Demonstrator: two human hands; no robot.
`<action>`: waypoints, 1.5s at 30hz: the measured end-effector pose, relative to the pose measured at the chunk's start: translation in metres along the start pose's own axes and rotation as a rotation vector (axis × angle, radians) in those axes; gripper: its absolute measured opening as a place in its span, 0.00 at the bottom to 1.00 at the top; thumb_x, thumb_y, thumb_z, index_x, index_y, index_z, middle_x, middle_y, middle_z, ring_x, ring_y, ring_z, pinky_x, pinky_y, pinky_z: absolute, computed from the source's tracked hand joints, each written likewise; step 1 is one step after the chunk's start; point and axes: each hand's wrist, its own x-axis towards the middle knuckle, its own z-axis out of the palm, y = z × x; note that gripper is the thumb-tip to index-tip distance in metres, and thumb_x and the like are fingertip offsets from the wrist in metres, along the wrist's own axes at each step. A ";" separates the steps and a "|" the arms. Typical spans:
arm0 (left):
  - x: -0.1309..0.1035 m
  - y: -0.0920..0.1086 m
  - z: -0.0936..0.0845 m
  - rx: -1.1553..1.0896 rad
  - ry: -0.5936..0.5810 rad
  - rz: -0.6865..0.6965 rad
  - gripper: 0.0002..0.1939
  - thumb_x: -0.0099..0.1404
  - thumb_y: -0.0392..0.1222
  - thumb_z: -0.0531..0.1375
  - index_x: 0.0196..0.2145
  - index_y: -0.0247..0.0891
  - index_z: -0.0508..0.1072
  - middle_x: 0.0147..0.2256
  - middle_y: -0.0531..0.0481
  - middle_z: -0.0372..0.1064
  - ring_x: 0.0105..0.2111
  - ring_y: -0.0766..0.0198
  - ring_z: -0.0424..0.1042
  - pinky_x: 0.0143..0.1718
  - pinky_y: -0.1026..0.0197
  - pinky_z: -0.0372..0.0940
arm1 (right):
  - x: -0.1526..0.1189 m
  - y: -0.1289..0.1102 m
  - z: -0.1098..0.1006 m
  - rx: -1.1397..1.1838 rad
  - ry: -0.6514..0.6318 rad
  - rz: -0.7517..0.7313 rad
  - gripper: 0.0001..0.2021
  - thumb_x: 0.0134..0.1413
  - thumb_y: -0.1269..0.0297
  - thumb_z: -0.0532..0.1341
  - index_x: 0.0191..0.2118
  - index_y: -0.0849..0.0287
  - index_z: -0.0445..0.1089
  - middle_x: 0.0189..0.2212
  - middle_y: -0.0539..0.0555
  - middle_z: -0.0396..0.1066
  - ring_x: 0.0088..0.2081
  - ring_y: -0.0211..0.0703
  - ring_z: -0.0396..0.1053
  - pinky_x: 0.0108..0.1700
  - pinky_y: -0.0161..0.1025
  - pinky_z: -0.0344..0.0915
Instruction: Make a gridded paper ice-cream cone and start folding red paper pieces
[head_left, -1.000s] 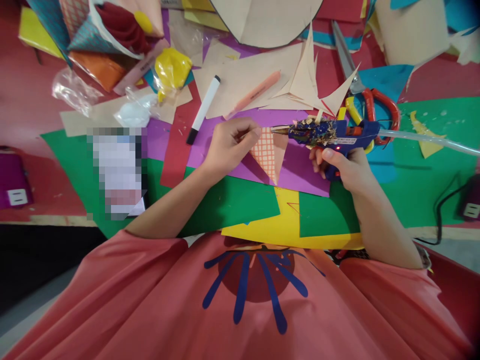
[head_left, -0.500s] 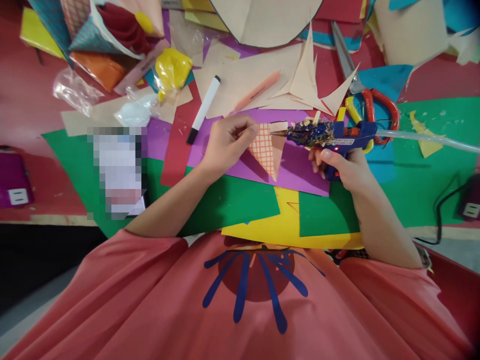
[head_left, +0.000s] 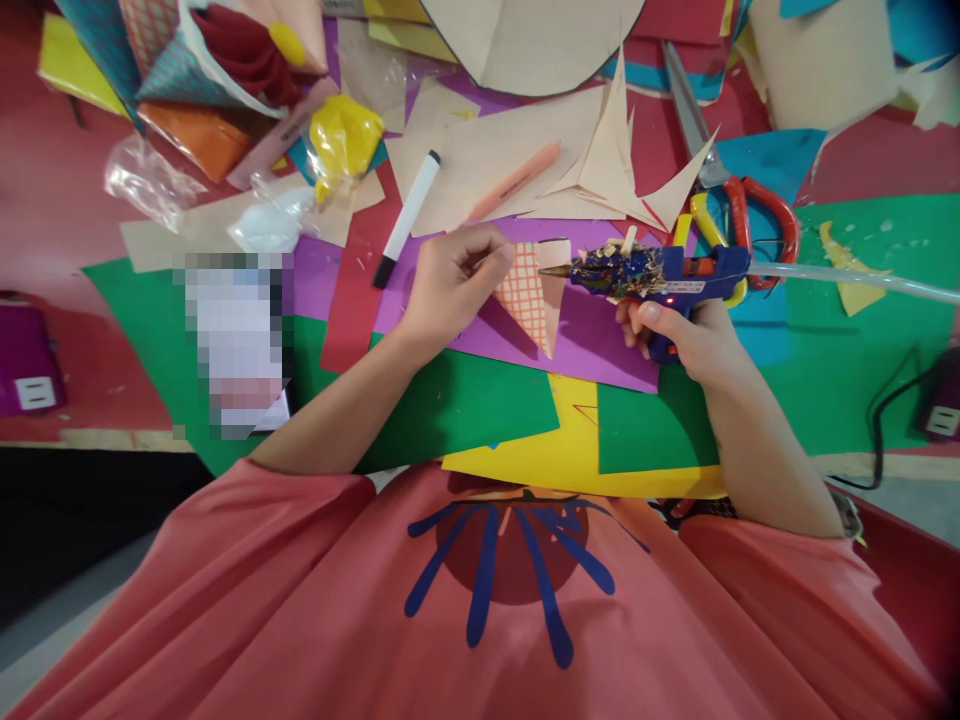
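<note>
1 yellow-filled bag (head_left: 346,140), 1 white-filled bag (head_left: 271,225), left of checked paper (head_left: 523,300). Left hand (head_left: 456,282) pinches its upper-left corner; right hand (head_left: 686,332) grips glue gun (head_left: 686,275), nozzle (head_left: 556,271) over it.

A red table (head_left: 52,235) stretches across the upper half of the view — a pale strip (head_left: 112,440) runs along its near edge. Below, a black patch (head_left: 82,510) lies at left; grey floor (head_left: 934,495) shows at right, above a red surface (head_left: 919,575) — unidentifiable. Shadows fall softly.

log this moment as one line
left hand: pinching checked paper | right hand: holding glue gun | nozzle: at paper, contact unclear
</note>
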 end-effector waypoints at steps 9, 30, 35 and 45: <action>0.001 0.002 0.000 -0.005 0.030 0.013 0.15 0.64 0.43 0.55 0.21 0.39 0.64 0.20 0.55 0.58 0.23 0.69 0.59 0.26 0.64 0.58 | -0.001 -0.003 0.002 0.015 0.010 0.047 0.24 0.40 0.38 0.68 0.22 0.57 0.68 0.19 0.51 0.68 0.19 0.34 0.63 0.18 0.33 0.59; 0.006 -0.005 -0.002 -0.028 0.071 0.113 0.17 0.66 0.47 0.57 0.21 0.39 0.65 0.19 0.56 0.57 0.21 0.71 0.57 0.23 0.64 0.54 | -0.001 0.001 -0.001 -0.010 0.008 0.060 0.21 0.44 0.43 0.68 0.22 0.58 0.70 0.21 0.52 0.69 0.22 0.35 0.64 0.21 0.34 0.60; 0.007 -0.004 -0.003 -0.045 0.070 0.086 0.17 0.64 0.45 0.59 0.20 0.39 0.64 0.19 0.55 0.58 0.21 0.70 0.57 0.23 0.63 0.53 | -0.001 0.000 0.000 -0.026 -0.006 0.058 0.21 0.44 0.42 0.68 0.22 0.57 0.69 0.21 0.52 0.69 0.23 0.36 0.65 0.21 0.35 0.59; 0.009 -0.010 -0.006 -0.041 0.070 0.098 0.16 0.64 0.45 0.60 0.20 0.40 0.63 0.19 0.55 0.56 0.21 0.69 0.56 0.22 0.62 0.52 | -0.001 -0.003 -0.001 -0.052 -0.020 0.065 0.22 0.43 0.41 0.67 0.22 0.57 0.69 0.22 0.52 0.69 0.23 0.36 0.65 0.21 0.35 0.60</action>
